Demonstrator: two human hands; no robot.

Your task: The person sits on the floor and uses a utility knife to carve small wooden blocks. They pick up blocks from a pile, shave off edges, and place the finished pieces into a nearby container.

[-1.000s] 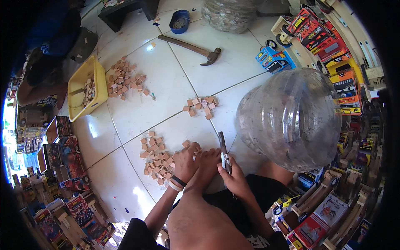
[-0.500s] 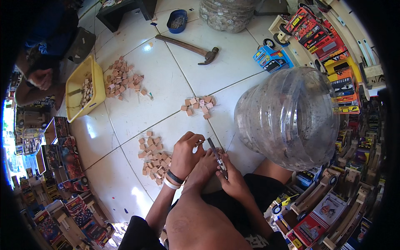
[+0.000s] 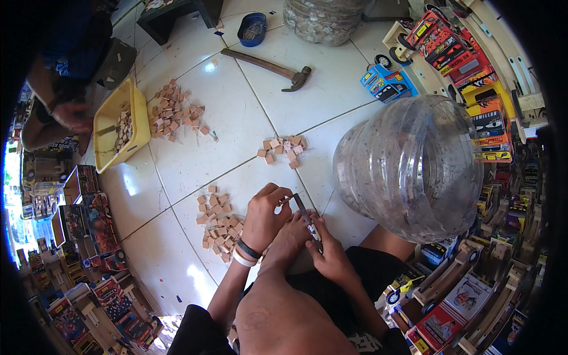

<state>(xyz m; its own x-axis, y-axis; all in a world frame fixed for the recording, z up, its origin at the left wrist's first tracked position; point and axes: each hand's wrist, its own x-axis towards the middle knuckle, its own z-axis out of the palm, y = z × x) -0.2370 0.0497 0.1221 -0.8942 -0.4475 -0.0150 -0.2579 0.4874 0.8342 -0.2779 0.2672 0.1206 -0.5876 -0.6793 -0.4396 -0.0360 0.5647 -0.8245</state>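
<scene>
Moved: both hands sit a little farther from the big jug than a moment ago, and the pinched piece has come up off the floor tiles between the fingers.
Jug [image 3: 411, 168]: large clear plastic bottle lying on its side, right of the hands; landmark for all below.
Floor [image 3: 195, 160]: white tiles, left of the jug.
Hammer [image 3: 269, 68]: up and left of the jug, well apart from the hands.
Block pile [image 3: 219, 228]: small wooden blocks, left of the jug, just beside the left wrist.
Left hand [image 3: 263, 219]: closed, fingertips pinching a small thin piece, too small to identify.
Right hand [image 3: 331, 254]: wrapped around a knife [image 3: 307, 222], blade pointing at the left fingertips.
Risk: in my judgement the blade could slip off the tiny piece into the left thumb or the bare foot [image 3: 290, 236] under the hands, because the grip area is so small.
</scene>
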